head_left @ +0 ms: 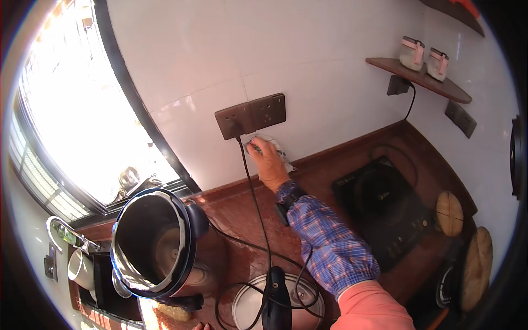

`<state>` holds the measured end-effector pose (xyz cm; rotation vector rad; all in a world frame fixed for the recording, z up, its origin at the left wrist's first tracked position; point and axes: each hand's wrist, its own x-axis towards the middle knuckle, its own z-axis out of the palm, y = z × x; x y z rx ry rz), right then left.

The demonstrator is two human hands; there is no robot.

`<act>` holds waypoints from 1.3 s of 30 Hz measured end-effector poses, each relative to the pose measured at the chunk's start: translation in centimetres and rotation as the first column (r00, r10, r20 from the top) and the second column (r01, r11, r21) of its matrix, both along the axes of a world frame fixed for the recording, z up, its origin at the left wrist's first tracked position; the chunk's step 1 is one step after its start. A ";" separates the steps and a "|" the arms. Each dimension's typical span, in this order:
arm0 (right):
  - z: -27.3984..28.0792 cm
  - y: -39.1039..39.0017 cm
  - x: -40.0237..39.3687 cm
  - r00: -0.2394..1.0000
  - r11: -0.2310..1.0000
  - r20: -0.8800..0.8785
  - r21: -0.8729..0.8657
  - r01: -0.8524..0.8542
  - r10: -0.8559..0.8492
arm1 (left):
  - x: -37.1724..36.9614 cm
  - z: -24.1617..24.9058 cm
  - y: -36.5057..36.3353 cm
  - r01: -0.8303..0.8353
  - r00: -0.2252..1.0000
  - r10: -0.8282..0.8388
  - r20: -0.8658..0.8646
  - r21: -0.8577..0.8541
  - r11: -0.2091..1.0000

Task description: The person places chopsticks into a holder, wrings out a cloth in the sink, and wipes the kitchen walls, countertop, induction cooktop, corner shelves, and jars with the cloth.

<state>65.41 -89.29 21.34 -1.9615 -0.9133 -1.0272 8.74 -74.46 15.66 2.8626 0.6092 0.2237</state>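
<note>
My right hand (269, 164), in a plaid sleeve cover with a dark wristband, is closed on a pale cloth (285, 158). It presses the cloth to the white wall just below a dark double socket (251, 116). A black power cord (253, 198) is plugged into the socket and hangs down beside this hand. Only fingertips of my left hand (202, 326) show at the bottom edge, near the open electric cooker (154, 242). Whether they hold anything is hidden.
A round metal lid with a black handle (276, 300) lies on the reddish counter (231, 256), cord looped over it. To the right are an induction cooker (379, 203) and wooden lids (477, 269). Left are a sink, tap (66, 234) and window. Jars (411, 54) stand on a corner shelf.
</note>
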 end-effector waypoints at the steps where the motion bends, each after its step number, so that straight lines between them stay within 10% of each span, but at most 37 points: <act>1: 0.4 -1.0 0.4 1.000 1.000 0.004 0.002 -0.003 0.003 | 0.1 0.0 -0.1 0.002 1.000 -0.002 0.003 -0.008 1.000; 4: 0.7 -4.0 1.7 0.999 0.991 0.017 -0.124 0.045 -0.043 | -0.1 -0.2 0.1 0.009 1.000 -0.008 0.014 -0.020 1.000; 6: 0.1 -4.7 2.5 0.947 0.943 -0.037 0.085 0.322 -0.320 | 0.0 -0.1 0.1 0.007 1.000 -0.007 0.014 -0.020 1.000; 11: -0.7 -2.1 1.8 0.938 0.925 -0.004 0.166 0.341 -0.345 | 0.3 0.5 -0.1 -0.009 1.000 0.009 -0.020 -0.034 0.999; 21: -5.1 -3.0 -0.4 0.997 0.861 -0.055 -0.504 -0.072 0.051 | 0.2 0.1 0.1 -0.022 0.999 0.021 -0.025 -0.038 0.999; 29: -7.2 -3.9 -0.3 0.959 0.947 -0.230 -0.309 0.091 -0.167 | 0.0 0.0 0.4 -0.017 1.000 0.018 0.019 -0.050 0.999; 31: -5.6 -3.0 -0.4 0.960 0.968 -0.127 -0.026 0.249 -0.250 | 0.2 0.0 0.3 -0.023 0.999 0.025 0.024 -0.060 0.998; 39: -3.6 -1.5 0.4 0.950 0.956 -0.127 0.034 0.291 -0.285 | 0.1 -0.1 0.4 -0.002 1.000 0.003 0.023 -0.037 0.999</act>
